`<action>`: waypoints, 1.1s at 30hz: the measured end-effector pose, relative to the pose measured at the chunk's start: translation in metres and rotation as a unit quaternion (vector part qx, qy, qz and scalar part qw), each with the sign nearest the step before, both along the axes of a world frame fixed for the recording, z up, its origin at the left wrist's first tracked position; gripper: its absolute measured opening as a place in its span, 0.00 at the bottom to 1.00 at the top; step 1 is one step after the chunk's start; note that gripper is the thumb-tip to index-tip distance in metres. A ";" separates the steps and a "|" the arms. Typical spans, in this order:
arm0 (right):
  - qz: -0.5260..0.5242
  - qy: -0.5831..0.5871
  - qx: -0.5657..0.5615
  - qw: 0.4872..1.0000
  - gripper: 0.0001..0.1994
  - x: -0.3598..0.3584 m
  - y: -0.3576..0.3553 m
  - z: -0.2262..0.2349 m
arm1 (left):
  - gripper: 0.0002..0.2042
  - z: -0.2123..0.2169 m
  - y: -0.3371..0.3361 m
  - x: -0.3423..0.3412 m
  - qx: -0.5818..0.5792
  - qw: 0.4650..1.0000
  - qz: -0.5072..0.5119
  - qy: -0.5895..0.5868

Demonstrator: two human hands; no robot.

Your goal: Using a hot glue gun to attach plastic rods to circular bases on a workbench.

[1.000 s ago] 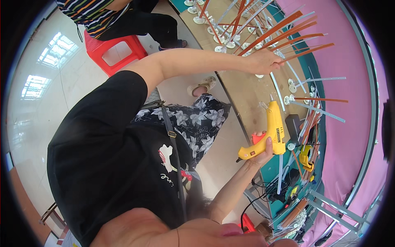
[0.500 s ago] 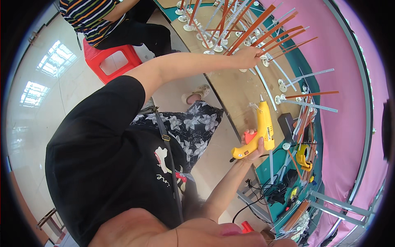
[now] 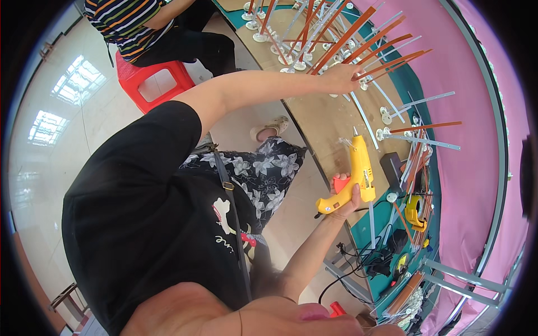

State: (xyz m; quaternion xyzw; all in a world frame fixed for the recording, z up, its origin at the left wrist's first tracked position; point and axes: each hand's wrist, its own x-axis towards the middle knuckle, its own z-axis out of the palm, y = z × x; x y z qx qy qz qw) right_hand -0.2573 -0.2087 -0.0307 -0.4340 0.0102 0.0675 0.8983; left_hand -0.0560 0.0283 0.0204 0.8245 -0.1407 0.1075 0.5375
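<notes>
- The right hand [image 3: 348,201] is grasping the yellow glue gun [image 3: 361,166], its fingers wrapping the handle beside the red trigger [image 3: 341,185]; whether they are squeezing it, I cannot tell.
- The gun is pointing its nozzle [image 3: 355,132] toward the far side of the scene, over the brown board [image 3: 328,129].
- The left hand [image 3: 341,78] is apparently pinching one end of a brown strip [image 3: 398,63], which is slanting to the right; the fingertips are partly hidden.
- Upright strips [image 3: 343,41] on white bases [image 3: 285,59] are crowding the far left, close to that hand.
- Burn risk: if the gun is heated, a careless approach could be bringing its tip against the left fingers.
- Toppling risk: a sideways sweep could be knocking neighbouring strips over.
- Glue risk: accidental trigger pressure could be dripping glue onto the board.
- Snag risk: black cords [image 3: 365,261] are tangling at the near right; a pull could be catching them.
</notes>
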 end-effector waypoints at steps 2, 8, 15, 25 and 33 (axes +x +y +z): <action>-0.005 0.004 -0.005 1.000 0.19 -0.001 0.000 -0.001 | 0.24 0.001 -0.001 -0.003 0.003 1.000 0.007 -0.011; -0.038 -0.003 0.003 0.999 0.20 0.000 0.002 -0.001 | 0.27 0.007 0.003 -0.041 0.015 0.988 0.031 -0.153; -0.047 -0.006 0.026 0.999 0.19 0.001 -0.001 -0.005 | 0.19 0.032 -0.018 -0.088 0.037 0.956 -0.136 -0.256; -0.068 0.000 0.001 0.998 0.19 -0.005 0.007 0.000 | 0.26 0.064 -0.170 0.015 0.165 0.949 -0.219 -0.153; -0.073 0.006 0.010 0.997 0.21 -0.003 0.011 0.002 | 0.10 0.051 -0.193 0.045 0.140 0.955 -0.231 -0.120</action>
